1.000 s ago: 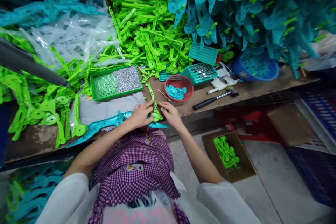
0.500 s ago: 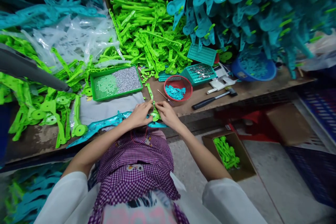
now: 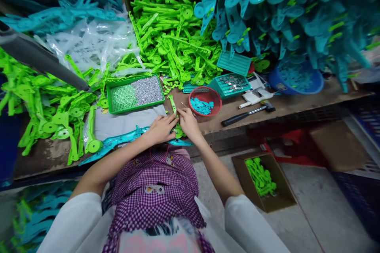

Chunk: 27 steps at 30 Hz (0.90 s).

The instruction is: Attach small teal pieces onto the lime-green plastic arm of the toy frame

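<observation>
A bright green plastic part (image 3: 172, 104), long and narrow with a round end, lies at the table's front edge between my hands. My left hand (image 3: 162, 129) is closed on its left side, fingers curled over its middle. From the right, my right hand (image 3: 189, 124) pinches at the same part, its fingertips close to the left ones. Anything small between the fingertips is hidden. Beneath my hands and left forearm lies a long turquoise plastic part (image 3: 118, 139), with thin red wire near its edge.
Ahead are a green tray (image 3: 110, 101) of small metal pieces, a red basket (image 3: 219, 104) of turquoise pieces, a teal box (image 3: 227, 93) of metal parts and a hammer (image 3: 243, 118). Green parts (image 3: 175, 47) pile up behind. A grey tool (image 3: 44, 57) slants in from the left.
The view has shifted slightly, so the table things appear further right. My right hand's fingers have moved up along the green part, and its lower round end is partly uncovered.
</observation>
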Available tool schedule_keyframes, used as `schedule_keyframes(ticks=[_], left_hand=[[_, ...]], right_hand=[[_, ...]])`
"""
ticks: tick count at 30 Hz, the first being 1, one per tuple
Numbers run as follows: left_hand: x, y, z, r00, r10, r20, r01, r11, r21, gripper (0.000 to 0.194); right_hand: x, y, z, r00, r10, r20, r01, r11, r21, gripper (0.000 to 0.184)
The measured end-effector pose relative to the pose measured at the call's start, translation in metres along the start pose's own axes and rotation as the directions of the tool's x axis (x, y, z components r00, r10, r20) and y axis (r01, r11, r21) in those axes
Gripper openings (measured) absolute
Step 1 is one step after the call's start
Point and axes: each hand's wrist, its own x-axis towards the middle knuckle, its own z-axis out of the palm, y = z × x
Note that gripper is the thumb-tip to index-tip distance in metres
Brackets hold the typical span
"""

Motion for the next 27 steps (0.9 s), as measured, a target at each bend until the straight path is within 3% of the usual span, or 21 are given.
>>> schedule_keyframes(ticks=[4, 10, 16, 21, 25, 27], left_hand=[[-0.001, 0.001, -0.001, 1.0, -0.009, 0.005, 0.009, 0.999, -0.034, 0.055], [0.0, 0.0, -0.002, 1.0, 0.0, 0.012, 0.0, 0.998, -0.068, 0.056], [-0.001, 0.001, 0.0, 1.0, -0.02, 0.003, 0.02, 0.997, -0.071, 0.055], [0.0, 0.001, 0.003, 1.0, 0.003, -0.001, -0.004, 0.999, -0.051, 0.056], [-0.001, 0.002, 0.003, 1.0, -0.015, -0.018, 0.014, 0.998, -0.056, 0.056], [-0.001, 0.002, 0.003, 0.999, -0.032, -0.016, 0.031, 0.997, -0.074, 0.055]], right_hand=[[0.005, -0.01, -0.001, 0.992, -0.068, 0.104, 0.092, 0.965, -0.245, 0.044], [0.011, -0.011, -0.013, 0.918, -0.21, 0.337, 0.365, 0.779, -0.51, 0.042], [0.011, 0.0, -0.019, 0.867, -0.306, 0.394, 0.471, 0.764, -0.441, 0.047], [0.014, 0.0, -0.017, 0.878, -0.293, 0.378, 0.455, 0.757, -0.469, 0.045], [0.02, 0.005, -0.026, 0.847, -0.35, 0.399, 0.486, 0.813, -0.319, 0.042], [0.015, 0.01, -0.03, 0.88, -0.337, 0.333, 0.428, 0.868, -0.252, 0.046]])
